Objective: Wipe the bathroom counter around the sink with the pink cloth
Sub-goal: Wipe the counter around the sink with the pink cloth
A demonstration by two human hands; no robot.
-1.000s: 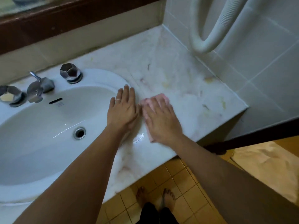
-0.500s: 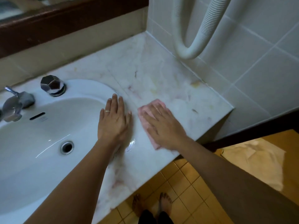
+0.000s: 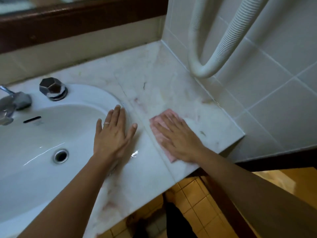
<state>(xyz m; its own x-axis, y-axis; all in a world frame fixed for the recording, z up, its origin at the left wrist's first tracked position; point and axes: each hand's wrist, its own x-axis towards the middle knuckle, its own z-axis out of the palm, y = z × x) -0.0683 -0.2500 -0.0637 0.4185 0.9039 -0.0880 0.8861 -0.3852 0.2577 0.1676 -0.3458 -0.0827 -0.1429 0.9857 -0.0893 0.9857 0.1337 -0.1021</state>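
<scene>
The pink cloth (image 3: 158,133) lies flat on the pale marble counter (image 3: 171,90), to the right of the white sink (image 3: 34,134). My right hand (image 3: 178,140) presses flat on the cloth with fingers spread, covering most of it. My left hand (image 3: 115,134) rests palm down on the sink's right rim, fingers apart, holding nothing; a ring shows on one finger.
A chrome tap (image 3: 12,103) and a faceted knob (image 3: 52,88) stand at the sink's back. A white ribbed hose (image 3: 216,54) loops down the tiled right wall (image 3: 274,83) above the counter's far corner. The counter's right end (image 3: 240,134) drops to a yellow tiled floor (image 3: 202,212).
My right hand has slid the cloth rightward along the counter, away from my left hand. The left hand stays on the sink rim. The view has shifted right.
</scene>
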